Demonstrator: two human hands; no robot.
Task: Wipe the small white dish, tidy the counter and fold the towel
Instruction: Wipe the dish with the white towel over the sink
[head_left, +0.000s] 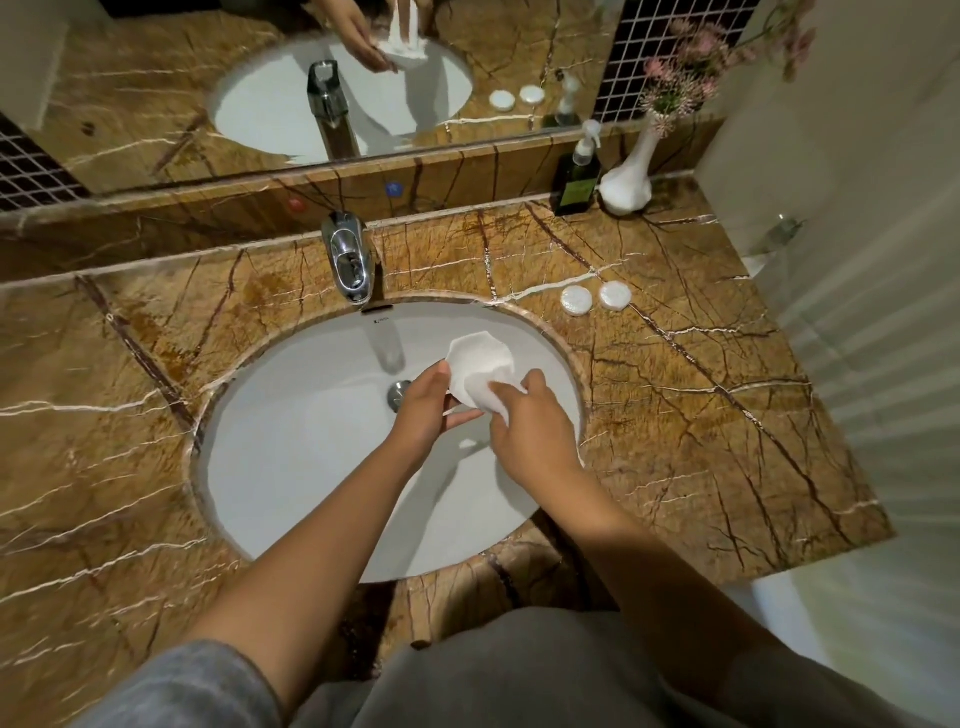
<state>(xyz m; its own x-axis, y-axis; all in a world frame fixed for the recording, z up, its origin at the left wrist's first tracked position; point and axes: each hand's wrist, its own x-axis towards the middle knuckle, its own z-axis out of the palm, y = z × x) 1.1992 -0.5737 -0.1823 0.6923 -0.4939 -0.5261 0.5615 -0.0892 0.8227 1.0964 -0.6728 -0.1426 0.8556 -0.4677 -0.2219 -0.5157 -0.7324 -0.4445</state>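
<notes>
While your left hand holds the small white dish over the sink, your right hand pinches a white towel against its face. Around the basin spreads a brown veined marble tabletop. Behind the basin stands a chrome tap, with a mirror above it. Two round white soaps lie to the right, and a dark pump bottle and a white vase of pink flowers stand in the far corner.

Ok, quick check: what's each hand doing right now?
Left hand: closed on the small white dish, held over the sink.
Right hand: closed on a white cloth, pressed against the dish.
</notes>
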